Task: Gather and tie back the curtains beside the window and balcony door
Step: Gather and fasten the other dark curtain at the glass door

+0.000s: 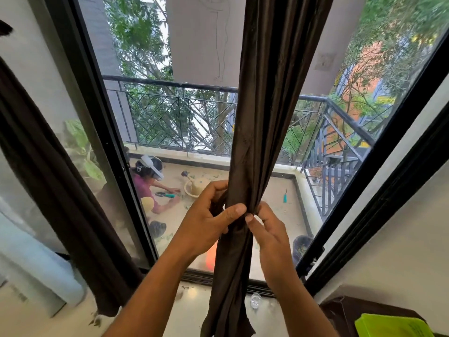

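Note:
A dark brown curtain [269, 98] hangs down the middle of the view, bunched into a narrow column in front of the glass balcony door [170, 132]. My left hand [206, 220] wraps the bunched fabric from the left, thumb across its front. My right hand [269, 229] pinches the same bunch from the right, fingertips meeting the left thumb. Below the hands the curtain falls loose to the floor. A second dark brown curtain [56, 181] hangs at the left, beside the black door frame.
Black door frames [379, 193] slant on both sides. Beyond the glass a person crouches on the balcony floor [150, 183] among tools and a watering can, with a black railing [194, 113] behind. A dark cabinet with a green item [391, 324] stands bottom right.

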